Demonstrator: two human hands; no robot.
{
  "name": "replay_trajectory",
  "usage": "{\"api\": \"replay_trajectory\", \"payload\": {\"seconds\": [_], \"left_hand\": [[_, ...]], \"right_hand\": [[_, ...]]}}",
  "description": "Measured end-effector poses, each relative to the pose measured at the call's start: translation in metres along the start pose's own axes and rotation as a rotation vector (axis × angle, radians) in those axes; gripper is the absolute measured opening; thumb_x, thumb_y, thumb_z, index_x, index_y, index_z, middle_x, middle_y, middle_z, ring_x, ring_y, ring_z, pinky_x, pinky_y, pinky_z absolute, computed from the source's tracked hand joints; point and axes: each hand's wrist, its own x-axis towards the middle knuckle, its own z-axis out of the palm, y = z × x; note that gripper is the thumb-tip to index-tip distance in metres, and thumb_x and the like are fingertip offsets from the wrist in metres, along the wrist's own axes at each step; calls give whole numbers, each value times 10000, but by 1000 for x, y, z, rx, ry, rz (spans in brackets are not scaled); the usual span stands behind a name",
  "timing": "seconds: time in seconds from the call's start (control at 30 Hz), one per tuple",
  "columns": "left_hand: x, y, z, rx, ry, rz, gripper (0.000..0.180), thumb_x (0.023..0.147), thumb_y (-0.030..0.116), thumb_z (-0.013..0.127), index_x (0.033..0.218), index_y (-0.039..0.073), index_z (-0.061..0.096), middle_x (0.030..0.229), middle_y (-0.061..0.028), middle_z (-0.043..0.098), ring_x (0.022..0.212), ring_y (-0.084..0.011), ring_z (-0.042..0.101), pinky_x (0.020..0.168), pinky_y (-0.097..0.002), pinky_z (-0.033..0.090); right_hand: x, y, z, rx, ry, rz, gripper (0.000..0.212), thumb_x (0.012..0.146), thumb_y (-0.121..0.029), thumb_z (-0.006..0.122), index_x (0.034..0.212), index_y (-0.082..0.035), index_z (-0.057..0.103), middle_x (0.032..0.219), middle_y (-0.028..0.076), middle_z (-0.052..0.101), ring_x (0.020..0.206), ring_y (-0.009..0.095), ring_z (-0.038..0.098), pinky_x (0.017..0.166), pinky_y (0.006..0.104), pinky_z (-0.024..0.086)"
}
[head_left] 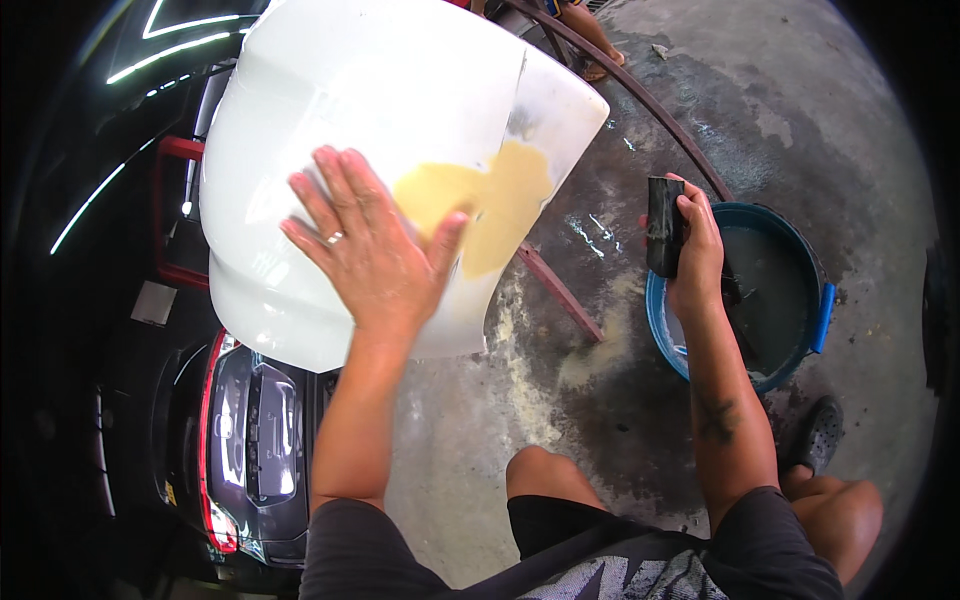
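Note:
My left hand (375, 240) lies flat with fingers spread on a white car body panel (390, 75), and a ring shows on one finger. Beside its thumb is a yellowish filler patch (515, 195), crossed by a dark line near the panel's right edge. To the right, my right hand (702, 255) grips a black sanding block (662, 225), held upright and apart from the panel. Just beyond that hand stands a blue bucket (655, 330) of cloudy grey water, partly covered by my forearm.
A brown metal bar (655, 95) curves past the panel's right side, and another bar (560, 290) juts from beneath it. At lower left stands a dark car (250, 440). Another person's leg (590, 30) shows at the top. The concrete floor (450, 440) has wet patches and pale residue.

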Motion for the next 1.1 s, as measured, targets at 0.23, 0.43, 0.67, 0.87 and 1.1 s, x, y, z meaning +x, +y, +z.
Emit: {"api": "replay_trajectory", "payload": {"seconds": [0.23,0.43,0.67,0.87,1.1], "left_hand": [[-37,47,17,-70,-60,-62,1256,1017,899,405,1780,-34,52,1863,-281,17,1715,-510,-89,1292,-749,-103],[-66,69,19,-94,-123,-41,1227,1035,882,381,1778,-45,74,1860,-294,23,1717,-502,-99,1282,-744,-142],[-74,80,32,-134,-27,37,1180,1049,869,357,1783,-25,126,1870,-255,74,1724,-485,-84,1279,-735,-167],[20,60,1,39,-24,86,1119,1050,863,372,1791,39,215,1877,-181,161,1727,-486,-51,1261,-763,-163],[-30,62,11,-17,-109,124,1144,1052,853,389,1776,-14,207,1877,-200,138,1729,-482,-23,1265,-780,-131]], "right_hand": [[-1,-1,-2,-21,-2,-14,415,1102,-236,481,1453,-77,636,1060,75,690,867,158,726,712,320,586],[0,4,-1,-16,2,-7,412,1098,-245,492,1447,-78,636,1060,72,691,878,158,733,713,319,589],[4,5,-3,-44,-41,5,426,1099,-251,487,1470,-96,626,1121,71,698,917,164,741,739,323,590],[4,9,-3,-5,-21,8,402,1094,-242,511,1444,-91,639,1079,51,701,891,151,735,733,326,565],[6,12,-5,-25,-45,11,403,1096,-252,512,1449,-101,635,1068,45,694,892,149,731,742,335,567]]}}
